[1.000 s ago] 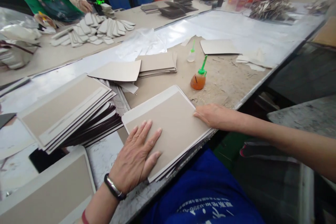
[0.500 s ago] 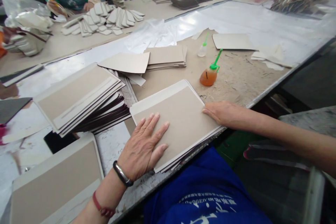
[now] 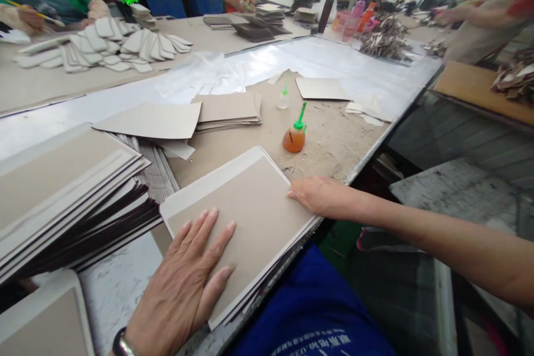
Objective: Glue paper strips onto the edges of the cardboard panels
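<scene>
A beige flat panel (image 3: 250, 206) with a pale border lies on top of a small stack at the table's front edge. My left hand (image 3: 183, 278) rests flat on its left part, fingers spread. At the panel's right edge, my right hand (image 3: 312, 196) is closed, thumb on the edge and the other fingers mostly hidden. Just beyond the panel stands a squeeze bottle of orange liquid (image 3: 294, 140) with a green nozzle. A smaller clear bottle (image 3: 283, 101) is behind it.
To the left is a tall stack of bordered panels (image 3: 62, 172), with another panel (image 3: 45, 322) nearer me. Beige sheets (image 3: 227, 107) lie farther back. Across the table are many pale cut pieces (image 3: 108, 44) and a scrap heap (image 3: 386, 39). Several people work around.
My view has swung up and to the right, so the table's things sit farther left and more of the room shows. Both hands keep their places on the panel.
</scene>
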Demonstrator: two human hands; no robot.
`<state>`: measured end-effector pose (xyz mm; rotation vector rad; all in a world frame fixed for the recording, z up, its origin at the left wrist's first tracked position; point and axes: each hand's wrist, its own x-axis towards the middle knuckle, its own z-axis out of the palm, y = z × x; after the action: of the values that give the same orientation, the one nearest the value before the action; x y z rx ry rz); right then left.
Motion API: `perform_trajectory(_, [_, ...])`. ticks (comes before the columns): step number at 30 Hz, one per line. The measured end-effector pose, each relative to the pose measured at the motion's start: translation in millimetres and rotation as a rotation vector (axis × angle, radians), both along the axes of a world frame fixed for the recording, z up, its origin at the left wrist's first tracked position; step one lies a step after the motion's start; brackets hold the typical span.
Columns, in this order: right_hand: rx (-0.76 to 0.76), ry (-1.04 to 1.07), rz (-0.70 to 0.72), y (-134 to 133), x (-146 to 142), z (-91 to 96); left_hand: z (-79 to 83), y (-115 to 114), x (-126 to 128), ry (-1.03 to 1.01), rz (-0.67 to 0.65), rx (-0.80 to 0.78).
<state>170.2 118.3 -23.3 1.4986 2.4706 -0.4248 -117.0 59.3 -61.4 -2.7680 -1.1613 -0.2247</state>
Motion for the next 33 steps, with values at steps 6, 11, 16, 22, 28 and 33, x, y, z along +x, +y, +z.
perform_trajectory(6, [-0.006, -0.005, -0.027, -1.3, -0.8, 1.8, 0.9, 0.4, 0.3, -0.012, -0.017, 0.018])
perform_trajectory(11, [-0.003, -0.036, -0.004, -1.7, -1.9, 2.5, 0.4, 0.2, -0.6, 0.004, 0.009, -0.027])
perform_trajectory(16, [-0.019, -0.019, 0.039, 3.5, 1.9, 2.9, 18.2, -0.3, 3.7, 0.005, 0.07, -0.229])
perform_trajectory(22, [-0.072, 0.242, -0.071, 16.1, 18.2, -6.2, 36.4, 3.0, 8.8, -0.006, 0.149, -0.438])
perform_trajectory(28, [0.233, 0.251, -0.111, -7.4, 22.9, -3.0, 32.7, -3.2, 13.4, 0.017, 0.173, -0.391])
perform_trajectory(33, [0.453, 0.309, 0.001, -32.4, 13.8, -3.3, 22.3, -6.4, 13.6, 0.044, 0.091, -0.153])
